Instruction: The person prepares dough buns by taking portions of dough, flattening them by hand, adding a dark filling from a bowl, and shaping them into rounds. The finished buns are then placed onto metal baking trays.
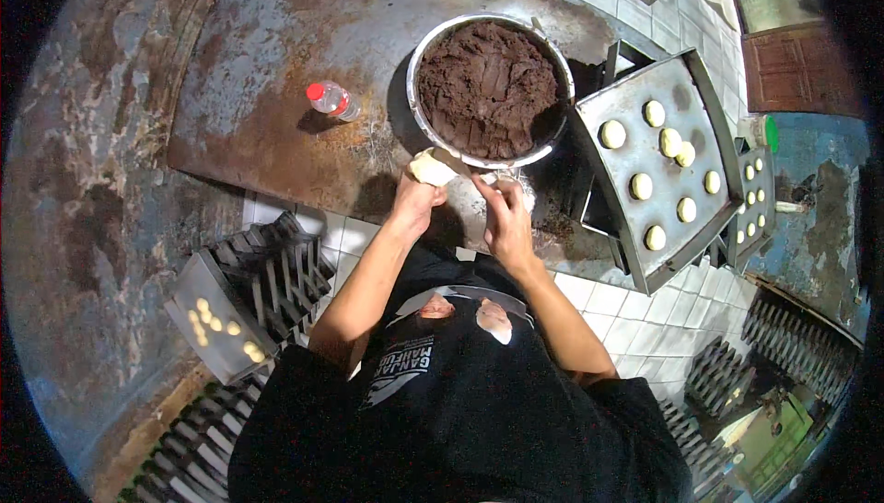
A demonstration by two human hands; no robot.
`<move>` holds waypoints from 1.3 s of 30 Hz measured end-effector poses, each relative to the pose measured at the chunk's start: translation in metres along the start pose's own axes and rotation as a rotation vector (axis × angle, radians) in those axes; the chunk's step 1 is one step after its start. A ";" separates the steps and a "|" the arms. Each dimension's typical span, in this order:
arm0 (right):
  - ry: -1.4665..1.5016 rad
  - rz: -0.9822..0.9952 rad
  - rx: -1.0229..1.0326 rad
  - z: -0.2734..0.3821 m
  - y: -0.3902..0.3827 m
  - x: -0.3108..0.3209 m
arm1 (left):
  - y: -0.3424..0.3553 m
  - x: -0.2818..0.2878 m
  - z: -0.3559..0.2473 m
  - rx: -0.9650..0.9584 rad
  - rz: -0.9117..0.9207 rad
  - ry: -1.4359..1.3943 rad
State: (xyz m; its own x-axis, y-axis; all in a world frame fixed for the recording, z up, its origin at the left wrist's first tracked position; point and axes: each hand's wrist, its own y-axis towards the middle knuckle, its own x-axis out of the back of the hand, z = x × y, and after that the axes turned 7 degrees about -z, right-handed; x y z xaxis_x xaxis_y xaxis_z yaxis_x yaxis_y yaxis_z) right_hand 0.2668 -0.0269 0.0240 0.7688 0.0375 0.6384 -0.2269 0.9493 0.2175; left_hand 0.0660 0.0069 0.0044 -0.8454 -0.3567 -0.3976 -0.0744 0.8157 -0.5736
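Observation:
A piece of pale dough (431,169) sits in my left hand (420,204), whose fingers are closed round it near the front rim of the bowl. My right hand (507,218) grips a thin, flat spreader (457,161), its blade reaching left to the dough. The blade looks dark, and its exact shape is hard to make out. Just beyond both hands stands a big round bowl (415,98) heaped with dark brown paste (488,89). Something pale lies partly hidden behind my right hand; I cannot tell what it is.
A clear bottle (333,102) with a red cap stands on the worn metal table (267,61). At right, a metal tray (603,204) bearing several round dough pieces rests on stacked trays. Another tray (198,282) with dough pieces lies lower left, beside dark racks (276,264).

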 end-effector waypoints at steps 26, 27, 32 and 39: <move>0.677 0.194 -0.293 0.070 0.083 0.101 | -0.033 -0.029 -0.052 -0.328 0.479 0.485; 0.794 0.163 -0.359 0.070 0.083 0.101 | -0.048 -0.031 -0.065 -0.201 0.569 0.469; 0.816 0.163 -0.421 0.068 0.077 0.098 | -0.078 -0.060 -0.064 -0.239 0.533 0.161; 0.022 0.217 0.247 0.119 0.093 0.133 | -0.075 -0.060 -0.068 -0.140 0.400 0.087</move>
State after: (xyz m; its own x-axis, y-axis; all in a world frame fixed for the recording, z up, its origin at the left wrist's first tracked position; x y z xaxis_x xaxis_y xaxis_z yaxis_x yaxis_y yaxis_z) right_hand 0.2761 0.0296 0.2170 0.6990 0.2397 0.6737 -0.5228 0.8141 0.2529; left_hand 0.0866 -0.0019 0.1199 -0.8630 0.0353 -0.5040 0.2027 0.9379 -0.2814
